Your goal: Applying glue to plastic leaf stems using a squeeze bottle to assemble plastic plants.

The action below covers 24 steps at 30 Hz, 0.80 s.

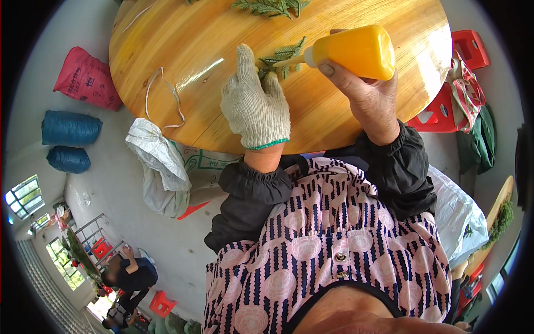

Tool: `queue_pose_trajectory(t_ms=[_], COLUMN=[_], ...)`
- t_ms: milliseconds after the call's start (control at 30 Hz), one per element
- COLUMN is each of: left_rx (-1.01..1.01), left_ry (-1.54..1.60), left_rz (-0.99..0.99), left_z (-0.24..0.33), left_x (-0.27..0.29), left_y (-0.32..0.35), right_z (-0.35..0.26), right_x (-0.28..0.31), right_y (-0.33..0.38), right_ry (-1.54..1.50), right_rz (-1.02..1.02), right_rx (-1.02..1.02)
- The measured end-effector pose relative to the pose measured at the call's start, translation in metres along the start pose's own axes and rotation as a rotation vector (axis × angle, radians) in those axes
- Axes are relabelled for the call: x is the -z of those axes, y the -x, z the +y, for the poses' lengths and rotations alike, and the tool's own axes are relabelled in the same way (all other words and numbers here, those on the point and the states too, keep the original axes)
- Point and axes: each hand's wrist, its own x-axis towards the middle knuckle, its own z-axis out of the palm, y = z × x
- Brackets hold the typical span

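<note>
My left hand (253,106), in a knitted off-white glove with a green cuff edge, is over the round wooden table. Its thumb and forefinger are at the stem end of a small green artificial fir sprig (290,52), pinching it. My bare right hand (364,92) is wrapped round a yellow squeeze bottle (364,51), tipped on its side. The bottle's pale nozzle points left and meets the sprig close to my left thumb. Another fir sprig (272,6) lies farther back on the table.
A white cord (179,106) lies on the wooden table (194,44) at left. White sacks (161,167) stand against its near edge. A pink sack (89,78) and blue bundles (72,128) are on the floor at left. Red stools (436,114) stand right. Other people (130,275) are at lower left.
</note>
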Motion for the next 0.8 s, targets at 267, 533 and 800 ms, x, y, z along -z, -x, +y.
queue_pose_trajectory(t_ms=[267, 533, 800], left_rx=[-0.007, 0.102, 0.088], left_ry=[0.093, 0.124, 0.12], left_rz=[0.039, 0.003, 0.029], left_z=[-0.004, 0.005, 0.003], left_x=[0.001, 0.012, 0.011], left_y=[0.001, 0.001, 0.002], right_z=[0.004, 0.016, 0.013], right_x=[-0.015, -0.005, -0.008], right_y=[-0.012, -0.016, -0.019], right_ry=[-0.103, -0.045, -0.044], right_rz=[0.021, -0.036, -0.066], right_rx=[0.055, -0.004, 0.008])
